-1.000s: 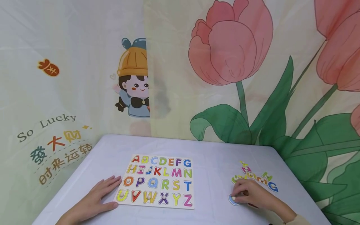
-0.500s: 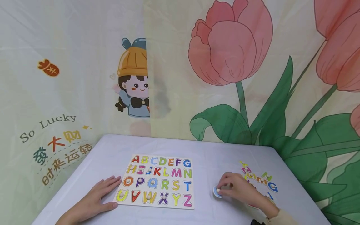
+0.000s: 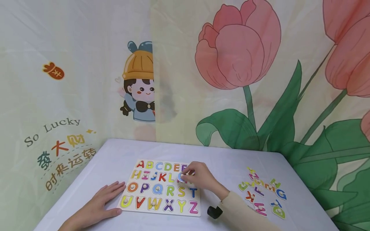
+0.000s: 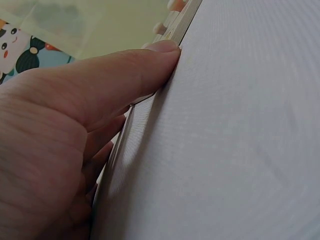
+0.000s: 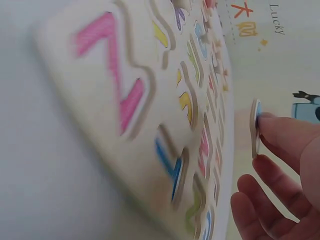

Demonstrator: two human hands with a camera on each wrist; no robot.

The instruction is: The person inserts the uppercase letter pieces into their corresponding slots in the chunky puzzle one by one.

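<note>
We see the letter board (image 3: 188,199) on the table (image 3: 225,160), well left of the loose letters (image 3: 259,192); the left hand (image 3: 96,205) lies on the table beside the board's left edge, by the near corner; the right hand (image 3: 203,175) is above the board's right half, a letter piece (image 3: 180,177) in its grasp; behind the table we find the backdrop (image 3: 179,96).

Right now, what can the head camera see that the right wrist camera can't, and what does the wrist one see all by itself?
Only the head view shows the big pink tulips, the loose letter pieces and the beige sleeve.

Only the right wrist view shows the blue letter piece side-on, with its thin pale edge; I can't tell which letter it is.

Both show the right hand pinching that piece, the alphabet puzzle board with its pink Z and blue T, and the word "Lucky".
</note>
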